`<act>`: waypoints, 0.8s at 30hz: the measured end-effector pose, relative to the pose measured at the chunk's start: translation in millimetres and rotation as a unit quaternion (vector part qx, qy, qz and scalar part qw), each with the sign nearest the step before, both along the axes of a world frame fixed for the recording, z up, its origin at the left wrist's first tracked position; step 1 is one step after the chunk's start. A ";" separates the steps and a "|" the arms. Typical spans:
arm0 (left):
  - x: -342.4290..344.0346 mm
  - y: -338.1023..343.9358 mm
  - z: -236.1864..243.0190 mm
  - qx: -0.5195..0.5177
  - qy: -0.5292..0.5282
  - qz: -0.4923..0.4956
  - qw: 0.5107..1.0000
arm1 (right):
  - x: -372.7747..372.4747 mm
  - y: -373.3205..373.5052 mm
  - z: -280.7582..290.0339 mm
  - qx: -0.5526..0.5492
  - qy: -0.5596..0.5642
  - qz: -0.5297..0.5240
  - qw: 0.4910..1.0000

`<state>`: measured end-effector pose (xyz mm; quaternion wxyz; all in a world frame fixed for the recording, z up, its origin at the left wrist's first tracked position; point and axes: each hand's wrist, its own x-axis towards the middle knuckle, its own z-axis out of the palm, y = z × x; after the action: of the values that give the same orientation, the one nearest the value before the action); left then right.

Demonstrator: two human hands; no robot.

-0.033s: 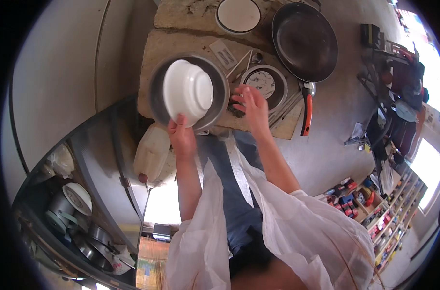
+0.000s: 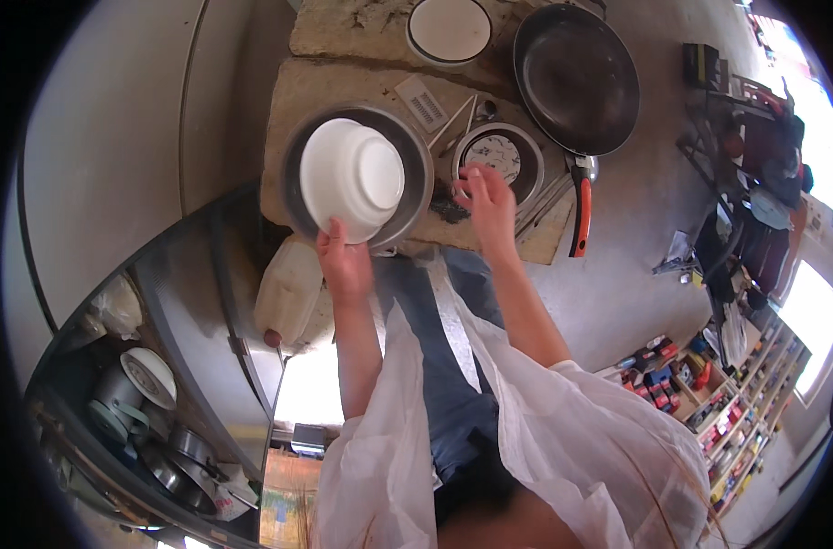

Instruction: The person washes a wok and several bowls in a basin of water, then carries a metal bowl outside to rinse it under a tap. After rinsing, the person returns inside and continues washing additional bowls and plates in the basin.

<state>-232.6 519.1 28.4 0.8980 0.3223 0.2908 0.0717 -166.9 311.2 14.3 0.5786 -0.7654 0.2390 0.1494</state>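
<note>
A white bowl (image 2: 339, 183) is tipped on its side, its foot ring turned to the right, over a wide grey metal basin (image 2: 418, 197). Its lower rim is gripped by my left hand (image 2: 346, 265), fingers closed on it. My right hand (image 2: 490, 210) hovers beside a smaller metal pot (image 2: 531, 165), fingers loosely bent and apart, with nothing visible in them. Inside that pot lies a round piece with a dark pattern on white (image 2: 492, 157). A dark scrubber-like clump (image 2: 448, 203) rests between basin and pot, partly behind the hand.
On the worn stone slab (image 2: 297, 87) are a large black frying pan (image 2: 577, 78) with an orange-and-black handle, a white dish (image 2: 449, 29), a white card (image 2: 421, 102) and chopsticks (image 2: 453, 121). A pale plastic jug (image 2: 288, 288) stands below. Pots (image 2: 192, 448) fill a cabinet at left.
The white bowl has shifted slightly and turned in my left hand. My right hand has moved a little right and down, its fingers curling more.
</note>
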 end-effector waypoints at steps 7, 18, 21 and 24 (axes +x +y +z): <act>26.1 -6.9 21.6 -0.179 -0.056 0.078 0.979 | 14.1 -53.2 -32.2 -0.304 -0.145 0.029 0.941; 196.7 50.7 1.4 0.732 -0.028 -0.084 0.676 | 172.9 6.0 -68.4 -0.135 -0.094 0.022 0.986; 212.2 69.0 -39.5 0.868 -0.035 -0.113 0.482 | 193.0 24.8 -70.8 -0.176 -0.053 -0.004 0.983; 213.5 60.4 -58.9 0.878 0.049 -0.170 0.444 | 201.3 24.2 -68.2 -0.147 -0.019 -0.020 0.989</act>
<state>-19.0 579.4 -30.5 0.1138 0.9848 0.0553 0.1187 34.3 335.4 -53.9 0.4668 -0.8402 0.2622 0.0863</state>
